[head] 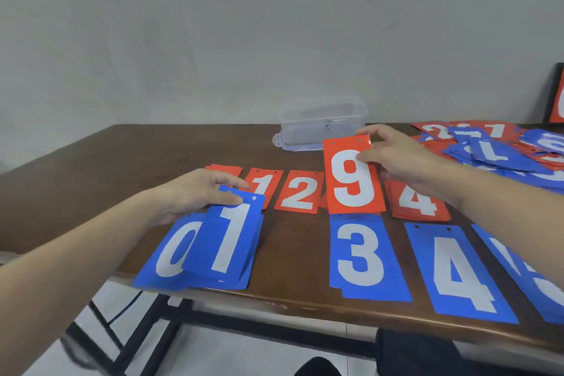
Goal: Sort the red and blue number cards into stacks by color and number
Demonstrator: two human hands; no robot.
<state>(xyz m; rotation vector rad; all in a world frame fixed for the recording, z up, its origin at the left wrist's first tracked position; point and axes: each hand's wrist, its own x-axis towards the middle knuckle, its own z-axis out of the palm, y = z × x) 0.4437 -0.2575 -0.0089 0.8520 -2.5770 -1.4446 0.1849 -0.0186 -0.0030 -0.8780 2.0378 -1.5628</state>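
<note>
Head view: two cards in hand above the sorted rows

Head camera looks down on a brown tabletop (pixel 91 162) where the person has both arms stretched out. Their right hand (pixel 393 156) holds a red 9 card (pixel 354 174) upright-facing, thumb pressed on its face and fingers curled over the top edge, so that grip is closed on the card. It hangs above the gap in the red row, between the red 2 card (pixel 297 191) and the red 4 stack (pixel 418 201), covering whatever lies beneath. Their left hand (pixel 195 192) pinches the top of a blue 1 card (pixel 230 238), fingers wrapped round its upper edge; the card lies tilted on the blue 1 stack (pixel 244 281), partly overlapping the blue 0 card (pixel 171 253) beside it.

Along the far row, from left, sit a red stack whose number is hidden behind the left hand, then a red 1 card (pixel 264 185), then the 2 and the 4. Along the near edge run the blue 0, the blue 1, a bare stretch of wood, a blue 3 stack (pixel 360 253), a blue 4 card (pixel 457 275) and one more blue card (pixel 537 281) largely under the right forearm.

Off to the far right lies a loose heap of unsorted cards (pixel 494 146), red and blue mixed. Behind the red 9 stands a clear plastic box (pixel 320 122), close to the wall
</note>
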